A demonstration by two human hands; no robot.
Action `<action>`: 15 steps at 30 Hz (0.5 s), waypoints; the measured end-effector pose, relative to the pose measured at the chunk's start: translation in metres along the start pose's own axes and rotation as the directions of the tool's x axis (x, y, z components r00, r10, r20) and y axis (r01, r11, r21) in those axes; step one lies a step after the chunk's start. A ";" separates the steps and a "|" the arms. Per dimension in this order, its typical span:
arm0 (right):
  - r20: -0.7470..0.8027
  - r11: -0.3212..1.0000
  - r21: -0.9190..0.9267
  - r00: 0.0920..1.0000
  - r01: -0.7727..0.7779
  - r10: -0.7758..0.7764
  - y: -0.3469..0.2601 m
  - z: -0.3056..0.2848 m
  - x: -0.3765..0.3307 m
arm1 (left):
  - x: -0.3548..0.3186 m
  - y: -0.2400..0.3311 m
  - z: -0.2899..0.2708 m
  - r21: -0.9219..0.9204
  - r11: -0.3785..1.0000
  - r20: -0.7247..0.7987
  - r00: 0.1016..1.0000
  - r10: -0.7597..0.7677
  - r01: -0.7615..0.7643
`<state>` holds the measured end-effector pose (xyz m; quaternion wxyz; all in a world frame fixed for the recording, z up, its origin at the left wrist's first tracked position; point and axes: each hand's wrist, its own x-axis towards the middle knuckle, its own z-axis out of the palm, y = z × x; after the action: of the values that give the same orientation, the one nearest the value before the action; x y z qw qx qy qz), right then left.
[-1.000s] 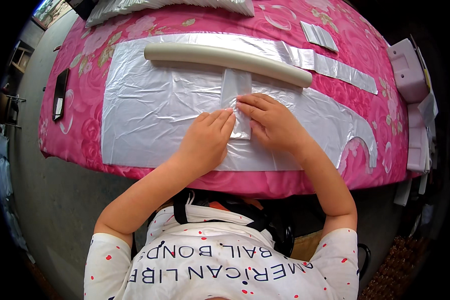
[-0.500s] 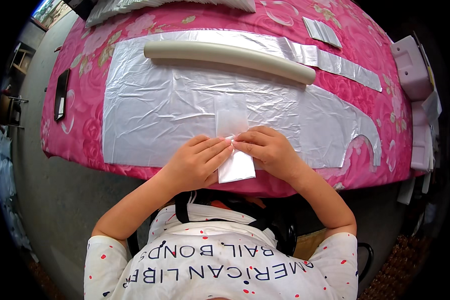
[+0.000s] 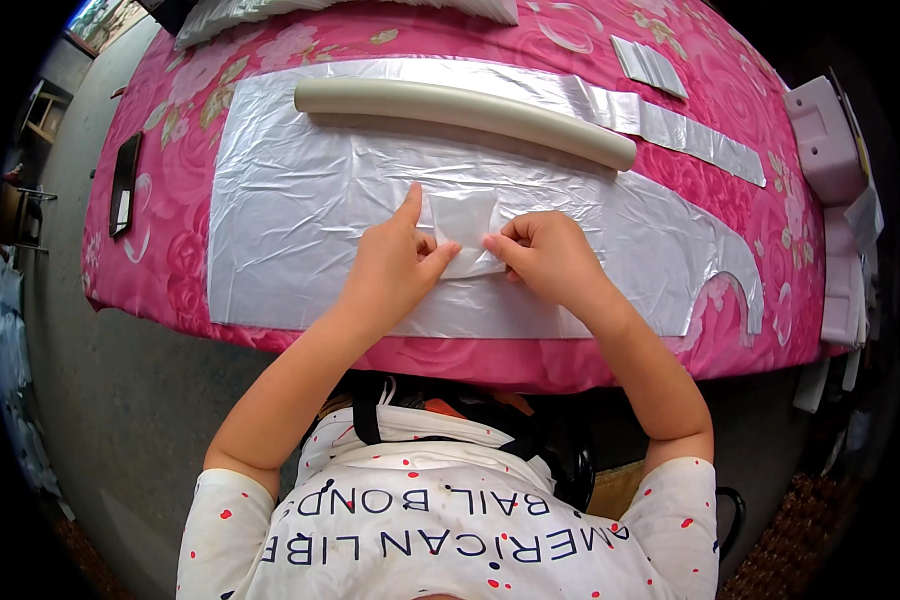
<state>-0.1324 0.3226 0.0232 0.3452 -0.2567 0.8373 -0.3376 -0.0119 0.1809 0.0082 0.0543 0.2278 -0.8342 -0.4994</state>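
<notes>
At the far left of the frame a black phone (image 3: 124, 184) lies on a pink floral tablecloth (image 3: 170, 120). In the centre, the left hand (image 3: 395, 265) and right hand (image 3: 545, 255) pinch opposite edges of a small folded translucent plastic piece (image 3: 462, 225) over a large silvery plastic sheet (image 3: 300, 220), left index finger extended. Above lies a long beige tube (image 3: 465, 110); silver strips (image 3: 690, 135) sit upper right.

left hand (image 3: 395, 265): index raised, thumb pinching | right hand (image 3: 542, 255): fingers curled, grip closed
</notes>
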 end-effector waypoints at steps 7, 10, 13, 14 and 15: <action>-0.023 0.999 -0.030 0.999 -0.038 0.037 0.002 0.002 0.005 | 0.000 0.000 0.000 0.266 0.935 -0.086 0.961 0.263 -0.232; -0.032 0.999 -0.027 0.999 -0.030 0.029 0.003 0.005 0.005 | 0.000 -0.007 0.015 0.535 0.703 -0.023 0.824 0.566 -0.468; -0.054 1.000 -0.004 0.999 -0.006 0.006 0.008 0.006 0.006 | 0.002 -0.008 0.033 0.590 0.647 0.121 0.846 0.520 -0.483; -0.059 1.000 0.008 0.998 0.006 -0.006 0.010 0.007 0.006 | 0.004 -0.011 0.039 0.616 0.640 0.129 0.861 0.492 -0.458; -0.060 1.000 -0.012 0.998 0.012 -0.013 0.009 0.007 0.006 | 0.005 -0.014 0.042 0.642 0.632 0.135 0.875 0.464 -0.434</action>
<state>-0.1325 0.3217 0.0102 0.3164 -0.2539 0.8475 -0.3425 -0.0251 0.2075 -0.0249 0.1114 0.0278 -0.9833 -0.1410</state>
